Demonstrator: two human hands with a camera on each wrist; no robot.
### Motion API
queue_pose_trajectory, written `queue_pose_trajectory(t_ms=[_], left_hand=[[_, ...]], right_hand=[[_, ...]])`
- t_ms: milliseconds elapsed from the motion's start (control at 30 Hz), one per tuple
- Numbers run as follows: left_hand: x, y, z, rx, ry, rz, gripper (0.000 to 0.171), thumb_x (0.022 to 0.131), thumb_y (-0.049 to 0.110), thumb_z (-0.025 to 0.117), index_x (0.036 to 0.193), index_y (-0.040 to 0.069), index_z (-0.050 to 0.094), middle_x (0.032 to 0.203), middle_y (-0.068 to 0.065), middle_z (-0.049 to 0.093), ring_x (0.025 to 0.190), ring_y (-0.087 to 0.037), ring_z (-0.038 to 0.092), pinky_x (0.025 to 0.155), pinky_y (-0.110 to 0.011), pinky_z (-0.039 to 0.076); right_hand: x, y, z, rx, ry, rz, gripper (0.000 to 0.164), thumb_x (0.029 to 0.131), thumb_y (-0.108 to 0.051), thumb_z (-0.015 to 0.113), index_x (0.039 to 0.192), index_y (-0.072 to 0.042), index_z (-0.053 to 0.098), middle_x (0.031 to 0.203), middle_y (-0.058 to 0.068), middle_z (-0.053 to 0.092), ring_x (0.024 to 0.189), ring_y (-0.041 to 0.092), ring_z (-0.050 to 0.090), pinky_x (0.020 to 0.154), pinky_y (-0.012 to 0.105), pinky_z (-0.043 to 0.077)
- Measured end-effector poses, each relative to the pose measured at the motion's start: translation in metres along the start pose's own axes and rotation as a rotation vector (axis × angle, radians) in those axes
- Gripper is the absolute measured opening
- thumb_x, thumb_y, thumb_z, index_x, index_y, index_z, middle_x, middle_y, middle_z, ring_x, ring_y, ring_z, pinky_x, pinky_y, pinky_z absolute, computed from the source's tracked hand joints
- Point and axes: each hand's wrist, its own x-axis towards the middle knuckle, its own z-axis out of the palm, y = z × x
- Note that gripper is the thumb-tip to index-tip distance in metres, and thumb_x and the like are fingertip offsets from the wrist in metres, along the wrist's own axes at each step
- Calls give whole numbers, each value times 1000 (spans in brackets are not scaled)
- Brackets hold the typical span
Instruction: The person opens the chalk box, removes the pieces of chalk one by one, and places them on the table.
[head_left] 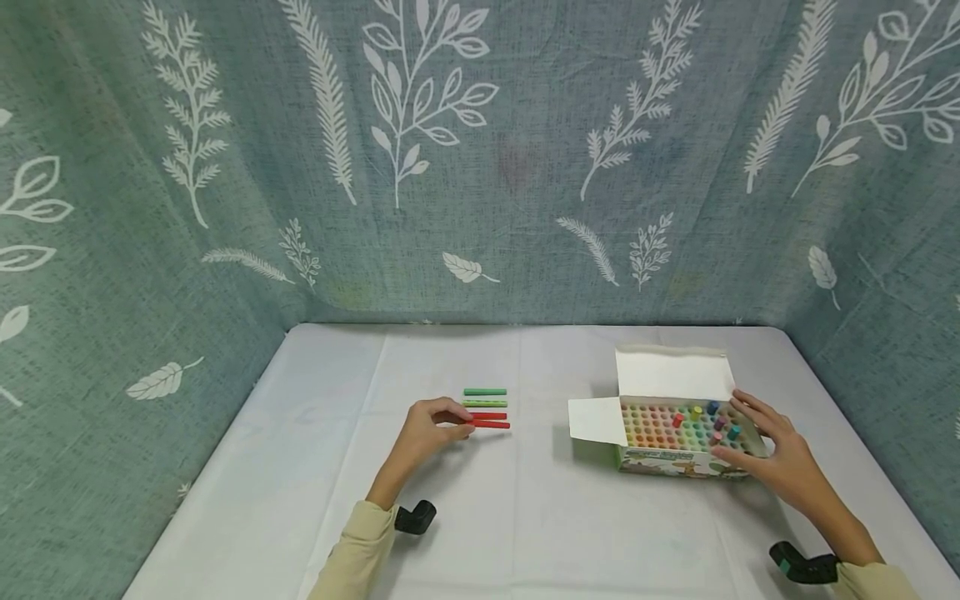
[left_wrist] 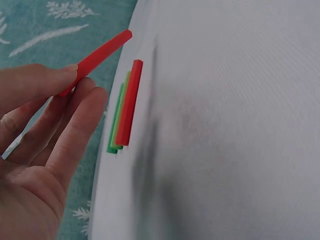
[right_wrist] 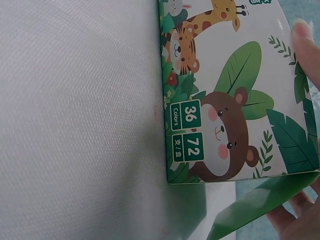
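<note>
My left hand (head_left: 426,435) pinches a red crayon (left_wrist: 104,55) between thumb and fingertips, lifted off the table in the left wrist view. Beside it, a second red crayon (left_wrist: 130,105), a light green crayon (head_left: 486,403) and a green crayon (head_left: 485,392) lie side by side on the white cloth. At the right, my right hand (head_left: 783,458) grips the right end of an open crayon box (head_left: 667,463), thumb at the near side and fingers at the far side. Several crayons, among them a yellow one (head_left: 696,412), stand in its holes. Cartoon animals decorate the box.
The box's white lid (head_left: 675,373) stands raised at the back, and a side flap (head_left: 596,419) sticks out left. A white cloth (head_left: 525,533) covers the table. Green curtain fabric (head_left: 525,167) with white leaves hangs behind and at both sides.
</note>
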Motion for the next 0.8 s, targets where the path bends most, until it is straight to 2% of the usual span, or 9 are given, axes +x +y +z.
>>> queue_pose_trajectory(t_ms=[133, 167, 300, 467, 667, 800], left_hand=[[3, -9, 0, 25, 8, -15, 12, 75, 1, 78, 85, 6, 72, 85, -7, 68, 78, -21, 68, 69, -27, 54], [2, -6, 0, 31, 4, -18, 12, 75, 0, 77, 84, 5, 72, 85, -8, 68, 79, -22, 68, 70, -28, 54], [4, -10, -2, 92, 10, -2, 13, 75, 1, 78, 82, 10, 73, 84, -3, 68, 80, -18, 66, 73, -30, 52], [6, -19, -2, 187, 17, 25, 16, 74, 0, 78, 80, 14, 73, 84, 3, 67, 79, -13, 63, 77, -37, 50], [7, -20, -2, 295, 11, 59, 17, 74, -3, 77, 78, 13, 72, 83, 3, 67, 77, -12, 61, 71, -31, 51], [9, -20, -1, 311, -9, 67, 17, 74, -6, 75, 78, 9, 71, 83, 1, 66, 75, -12, 60, 66, -27, 50]], right_hand=[[0, 0, -1, 1, 5, 2, 81, 79, -24, 78, 146, -5, 36, 153, 12, 24, 132, 46, 22, 89, 63, 30], [0, 0, -1, 4, 6, 0, 81, 79, -23, 78, 146, -5, 36, 153, 12, 24, 132, 47, 22, 90, 64, 30], [0, 0, -1, 3, 8, 0, 81, 79, -23, 78, 146, -7, 36, 153, 6, 23, 131, 46, 23, 90, 63, 31], [0, 0, -1, 1, 6, -1, 81, 79, -23, 78, 146, -6, 36, 153, 11, 24, 131, 47, 23, 90, 63, 31], [1, 2, -1, -8, 11, 2, 82, 78, -24, 79, 145, -5, 36, 151, 15, 26, 130, 47, 24, 89, 63, 31], [1, 3, -1, -1, 13, -1, 81, 78, -23, 79, 145, -5, 37, 151, 16, 26, 131, 47, 23, 89, 63, 31]])
